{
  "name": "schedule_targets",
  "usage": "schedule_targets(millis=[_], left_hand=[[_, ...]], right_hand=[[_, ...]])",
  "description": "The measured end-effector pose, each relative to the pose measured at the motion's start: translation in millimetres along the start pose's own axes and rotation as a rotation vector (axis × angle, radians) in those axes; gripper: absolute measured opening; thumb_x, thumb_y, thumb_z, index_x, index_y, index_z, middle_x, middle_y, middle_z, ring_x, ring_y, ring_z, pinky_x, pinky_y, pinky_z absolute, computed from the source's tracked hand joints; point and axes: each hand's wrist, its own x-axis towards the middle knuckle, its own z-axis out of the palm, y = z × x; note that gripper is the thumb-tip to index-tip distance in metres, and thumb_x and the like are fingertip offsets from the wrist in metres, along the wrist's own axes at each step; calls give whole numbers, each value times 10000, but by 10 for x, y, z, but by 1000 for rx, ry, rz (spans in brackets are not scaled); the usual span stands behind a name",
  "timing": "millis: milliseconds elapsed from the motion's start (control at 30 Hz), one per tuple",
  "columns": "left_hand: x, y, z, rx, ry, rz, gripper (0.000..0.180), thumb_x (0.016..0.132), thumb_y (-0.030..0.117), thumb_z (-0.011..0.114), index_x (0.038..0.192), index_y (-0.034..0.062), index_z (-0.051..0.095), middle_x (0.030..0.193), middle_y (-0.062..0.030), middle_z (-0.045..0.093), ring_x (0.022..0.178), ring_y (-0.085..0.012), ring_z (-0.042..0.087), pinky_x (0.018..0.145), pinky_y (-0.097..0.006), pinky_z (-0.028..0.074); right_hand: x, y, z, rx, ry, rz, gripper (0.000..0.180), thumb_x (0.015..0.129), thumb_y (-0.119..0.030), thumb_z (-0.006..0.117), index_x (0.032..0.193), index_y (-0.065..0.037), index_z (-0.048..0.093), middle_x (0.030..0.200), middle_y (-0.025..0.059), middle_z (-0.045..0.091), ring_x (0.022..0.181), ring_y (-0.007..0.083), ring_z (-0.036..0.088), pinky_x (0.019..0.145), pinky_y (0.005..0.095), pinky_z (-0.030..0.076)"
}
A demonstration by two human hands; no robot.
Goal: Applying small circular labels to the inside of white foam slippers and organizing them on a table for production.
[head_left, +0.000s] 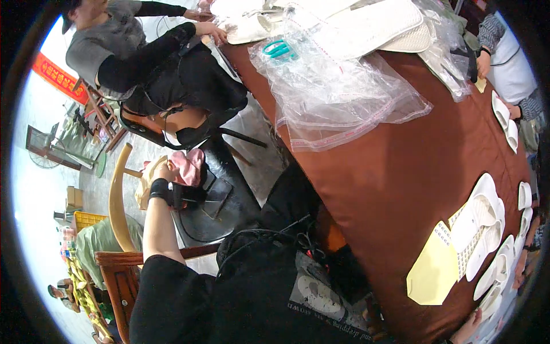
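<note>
Well to the left, the left hand (164,171), with a black band at its wrist, is at a crumpled beige thing (145,192) over a black seat (220,175); its fingers are too small and hidden to tell whether they are closed on it. A pink cloth (189,166) lies just right of that hand, and a pale curved wooden chair arm (118,198) stands just left of it.

Far across, at the lower right, the right hand (470,327) reaches in from the bottom edge, its fingers extended and touching or just beside the nearest white slippers (491,301); I cannot tell whether it grips them. More white slippers lie beyond it along the edge of the brown-covered table (378,195). Up and left of the right hand lies a pale yellow sheet (433,275), next to a pair of white slippers (482,221) on patterned paper (456,252).

Well above both hands, teal scissors (279,50) lie with clear plastic bags (338,109) near white pieces (372,28). A seated co-worker (114,63), beyond the left hand, has hands at the table's far edge.
</note>
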Motion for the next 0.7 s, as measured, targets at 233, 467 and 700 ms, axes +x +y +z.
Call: schedule_targets(millis=[233,467,700], left_hand=[[-163,-305,722,-63,376,-235,576,763,317,708,1279,104,563,1324,-135,548,1233,-327,506,1022,-433,418],[-343,318,1192,16,346,350,420,791,312,682,1145,94,616,1031,-154,591,1048,-354,551,889,-474,449],[-484,745,1720,-66,-119,151,816,696,517,788,1287,42,486,1309,-156,505,1235,-332,482,995,-459,414]], right_hand=[[52,128,89,78,18,16,340,941,-249,585,1161,-2,662,1159,175,664,1028,286,611,959,361,440],[255,497,217,102,61,11,321,914,-236,639,1125,2,683,1119,175,680,1003,279,622,927,373,458],[143,327,145,34,91,32,328,917,-259,646,1091,16,689,1101,190,680,1000,310,624,951,370,459]])
